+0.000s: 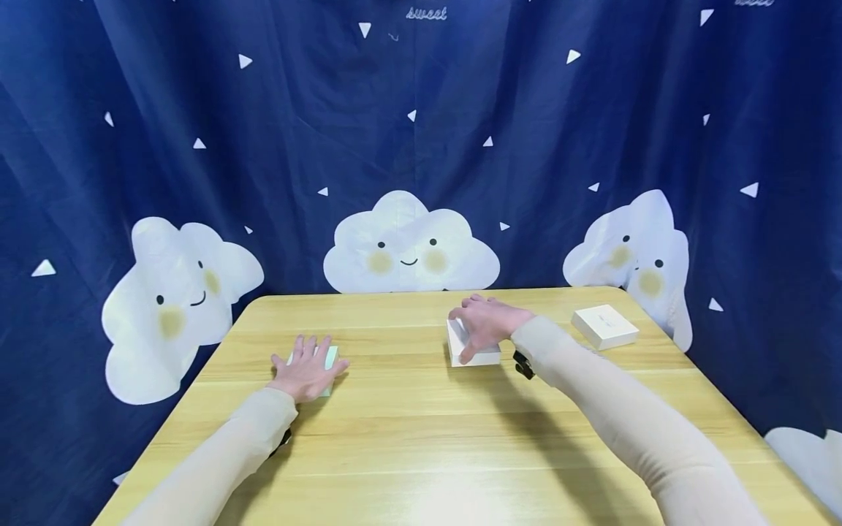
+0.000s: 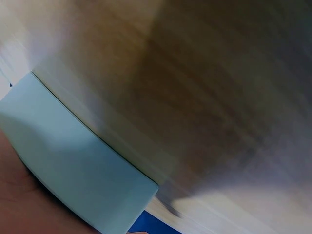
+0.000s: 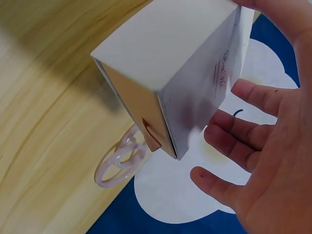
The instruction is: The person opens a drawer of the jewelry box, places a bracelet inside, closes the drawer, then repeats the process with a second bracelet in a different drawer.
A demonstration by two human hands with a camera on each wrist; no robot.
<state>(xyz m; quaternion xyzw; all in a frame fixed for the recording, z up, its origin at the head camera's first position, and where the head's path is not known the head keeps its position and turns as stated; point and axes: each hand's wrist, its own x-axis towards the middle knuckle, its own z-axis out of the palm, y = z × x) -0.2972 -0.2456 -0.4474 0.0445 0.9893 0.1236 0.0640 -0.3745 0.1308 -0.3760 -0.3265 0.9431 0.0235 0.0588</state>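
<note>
On the left of the table, my left hand (image 1: pixel 305 374) lies spread over a mint-green box (image 1: pixel 331 358), its fingers straight and covering most of the top. The left wrist view shows the smooth face of the same box (image 2: pixel 80 151), with skin along its lower edge. My right hand (image 1: pixel 484 325) spans a small white box (image 1: pixel 476 358) from above, thumb at the near side and fingertips at the far edge. Seen from the right wrist, that white box (image 3: pixel 195 78) has faint print, a peach-coloured side and a copper-coloured tab (image 3: pixel 152 136). Beside it shows a glossy pale pink looped piece (image 3: pixel 119 163), hidden from the head view.
Another white box (image 1: pixel 605 325) sits near the table's right edge. The light wooden table (image 1: pixel 395 431) ends against a dark blue curtain (image 1: pixel 289 161) printed with smiling clouds and white triangles.
</note>
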